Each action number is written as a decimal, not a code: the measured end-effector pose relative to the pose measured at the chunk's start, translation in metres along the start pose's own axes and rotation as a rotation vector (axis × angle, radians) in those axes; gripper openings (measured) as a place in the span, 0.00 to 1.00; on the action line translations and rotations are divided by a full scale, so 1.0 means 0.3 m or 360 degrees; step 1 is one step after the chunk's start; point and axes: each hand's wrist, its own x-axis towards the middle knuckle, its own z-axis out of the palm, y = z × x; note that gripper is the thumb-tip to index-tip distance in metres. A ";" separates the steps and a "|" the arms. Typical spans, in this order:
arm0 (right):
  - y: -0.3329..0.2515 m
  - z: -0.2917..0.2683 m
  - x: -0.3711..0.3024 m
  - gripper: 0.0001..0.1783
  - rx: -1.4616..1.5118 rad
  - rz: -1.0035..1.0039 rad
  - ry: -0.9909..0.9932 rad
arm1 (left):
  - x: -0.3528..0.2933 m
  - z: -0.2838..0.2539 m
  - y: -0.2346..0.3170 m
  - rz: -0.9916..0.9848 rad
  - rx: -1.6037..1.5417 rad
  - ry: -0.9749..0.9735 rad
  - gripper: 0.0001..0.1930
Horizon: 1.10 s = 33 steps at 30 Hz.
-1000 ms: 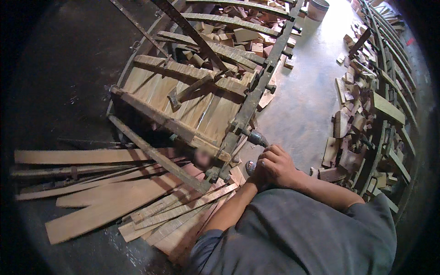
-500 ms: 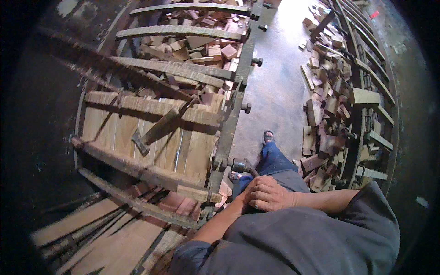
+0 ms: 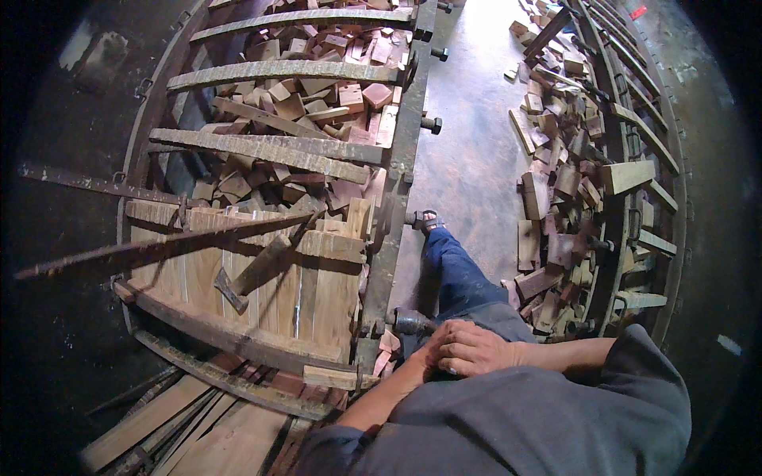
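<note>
Head view: the right hand (image 3: pixel 475 349), fingers curled, lies over the left hand (image 3: pixel 432 347), just beside the steel socket wrench (image 3: pixel 412 321) at the side rail (image 3: pixel 407 143); I cannot tell whether either grips its handle. Clamped wooden boards (image 3: pixel 333 293) lie left of it.

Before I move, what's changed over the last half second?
A sandalled foot has moved left, toward the clamp frame, and shows beside a bolt; the other foot has gone out of sight. The view has shifted too. Unchanged: left hand and right hand together at the dark tool, grip partly hidden; hammer on the boards.
</note>
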 end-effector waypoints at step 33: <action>0.598 -0.065 -0.076 0.15 0.0737 0.0063 -0.0367 | 0.329 -0.087 -0.066 -0.0655 -0.0064 0.0504 0.15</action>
